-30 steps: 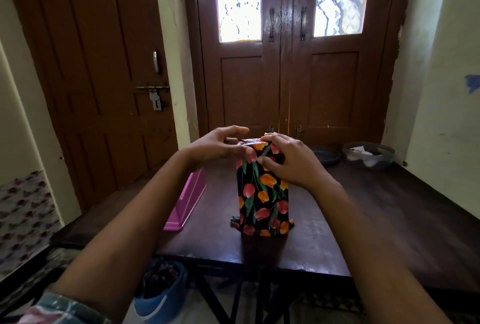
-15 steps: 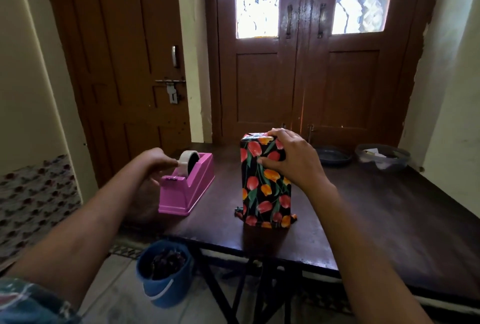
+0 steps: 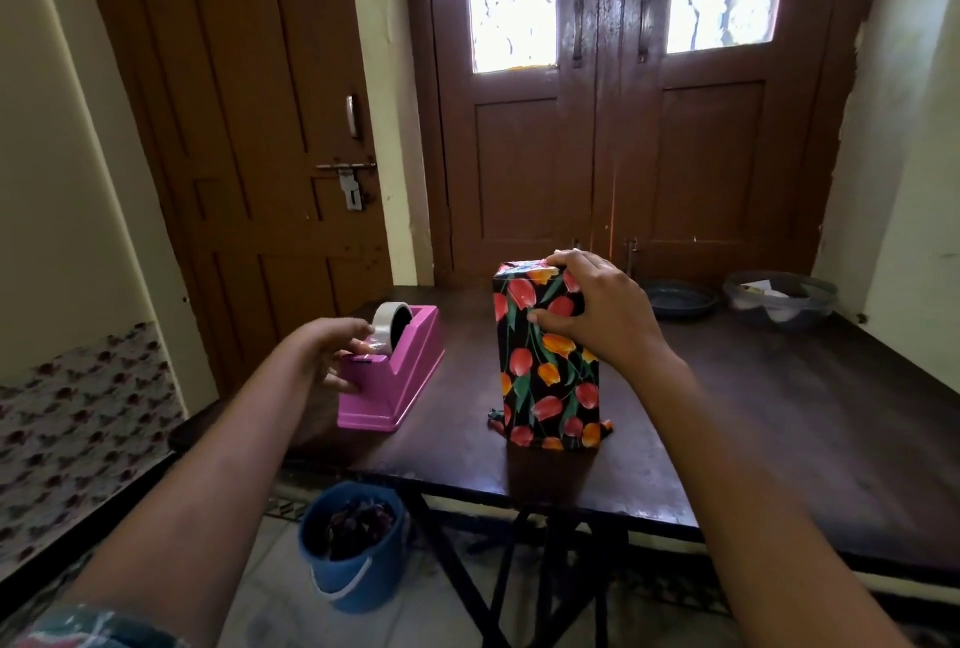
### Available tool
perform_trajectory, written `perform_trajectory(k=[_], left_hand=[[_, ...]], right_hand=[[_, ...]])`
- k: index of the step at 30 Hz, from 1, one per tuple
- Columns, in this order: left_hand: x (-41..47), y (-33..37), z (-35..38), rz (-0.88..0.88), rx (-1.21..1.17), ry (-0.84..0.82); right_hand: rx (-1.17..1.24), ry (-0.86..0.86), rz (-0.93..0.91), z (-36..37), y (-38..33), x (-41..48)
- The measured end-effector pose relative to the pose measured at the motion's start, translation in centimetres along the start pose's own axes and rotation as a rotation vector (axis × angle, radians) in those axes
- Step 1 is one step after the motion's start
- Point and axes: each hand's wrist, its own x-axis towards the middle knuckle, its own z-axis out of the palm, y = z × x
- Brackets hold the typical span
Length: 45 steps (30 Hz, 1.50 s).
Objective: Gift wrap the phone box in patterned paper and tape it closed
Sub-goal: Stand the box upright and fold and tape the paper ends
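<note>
Fingers of the right hand (image 3: 605, 322) curl over the top of the phone box (image 3: 545, 377), a tall block wrapped in black paper with red and orange tulips, standing upright on the dark wooden desk (image 3: 779, 439) under that hand. Well to its left, the left hand (image 3: 332, 353) pinches the loose end of the clear tape (image 3: 387, 327) on a pink plastic tape dispenser (image 3: 405, 387). Below the left forearm, a blue plastic bucket (image 3: 332, 580) sits on the floor.

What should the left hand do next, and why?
Probably draw out a short strip and tear it off at the pink dispenser. The fingers of the left hand seem to pinch the tape end, while the right hand grips the upright wrapped box at its top, holding the fold ready for taping.
</note>
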Motion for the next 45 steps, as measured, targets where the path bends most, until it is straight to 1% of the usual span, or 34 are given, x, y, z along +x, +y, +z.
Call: perform_trajectory(k=[6,11,15,19,21,23,27,30,35,39,41,43,44,45], left_hand=[[-0.1,-0.5,-0.5,0.031,-0.297,-0.004],[0.4,-2.8,0.4,0.149,-0.484,0.131],[0.2,-4.9,1.5,0.176,-0.581,0.203],[0.0,-5.5,1.7,0.194,-0.704,0.195],[-0.1,-5.8,1.6,0.204,-0.729,0.194],[-0.3,-6.1,1.8,0.219,-0.714,0.187],[0.0,-7.5,2.1,0.217,-0.577,0.223],[0.4,-8.5,2.3,0.204,-0.549,0.203],[0.6,-8.1,2.1,0.197,-0.429,0.201],[0.5,-7.5,1.3,0.256,-0.182,0.278],[0.2,-7.2,0.6,0.288,0.019,0.322],[-0.1,-7.2,-0.5,0.281,0.215,0.373],[-0.2,-7.4,-0.9,0.267,0.232,0.36],[-0.4,-7.7,-1.2,0.268,0.194,0.314]], right_hand=[[-0.008,-0.007,0.012,-0.1,-0.3,-0.1],[-0.003,-0.005,0.014,-0.1,-0.3,-0.2],[-0.01,0.0,0.022,-0.1,-0.1,0.0],[-0.011,0.002,0.024,0.1,0.1,0.2],[-0.005,0.005,0.024,0.1,0.2,0.3],[-0.004,0.009,0.022,0.1,0.3,0.3],[-0.002,0.011,0.021,0.1,0.3,0.4],[-0.012,0.013,0.015,0.0,0.3,0.4],[-0.009,0.022,-0.001,0.1,0.4,0.3],[-0.01,0.012,0.0,0.0,0.4,0.4],[-0.012,-0.002,-0.001,-0.1,0.5,0.4],[-0.008,-0.022,0.008,-0.4,0.5,0.5],[0.003,-0.032,0.013,-0.5,0.4,0.6],[0.024,-0.038,0.018,-0.7,0.5,0.8]])
